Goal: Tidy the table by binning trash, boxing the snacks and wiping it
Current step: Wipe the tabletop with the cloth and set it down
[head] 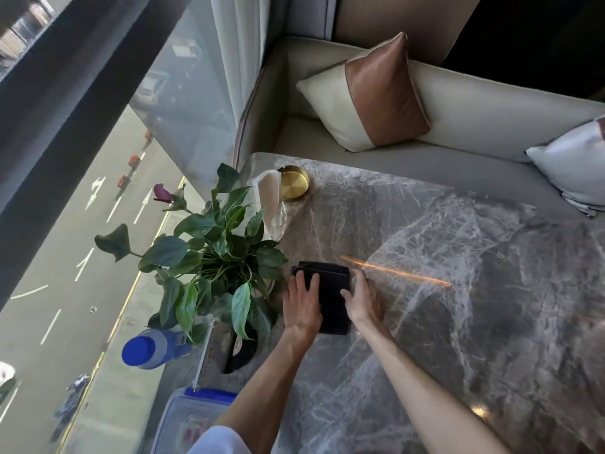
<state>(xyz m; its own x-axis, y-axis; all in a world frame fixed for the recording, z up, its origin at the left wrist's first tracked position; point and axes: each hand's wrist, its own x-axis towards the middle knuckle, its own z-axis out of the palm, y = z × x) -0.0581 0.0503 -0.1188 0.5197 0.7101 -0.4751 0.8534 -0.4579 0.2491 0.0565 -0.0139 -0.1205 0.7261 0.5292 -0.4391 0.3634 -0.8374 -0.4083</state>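
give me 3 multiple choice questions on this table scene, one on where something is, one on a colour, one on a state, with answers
1. Where does the gold dish stand?
A. at the far corner of the table, beside the clear napkin holder
B. on the sofa seat
C. under the plant

2. What colour is the folded cloth?
A. white
B. black
C. yellow

3. What are the hands doing?
A. lifting the plant
B. both resting on the cloth on the table
C. both held in the air

Answers:
1. A: the dish sits at the far corner of the marble table, next to the napkin holder.
2. B: the cloth is black against the grey marble.
3. B: the left hand lies flat on the cloth and the right hand lies along its right edge, while the potted plant is untouched.
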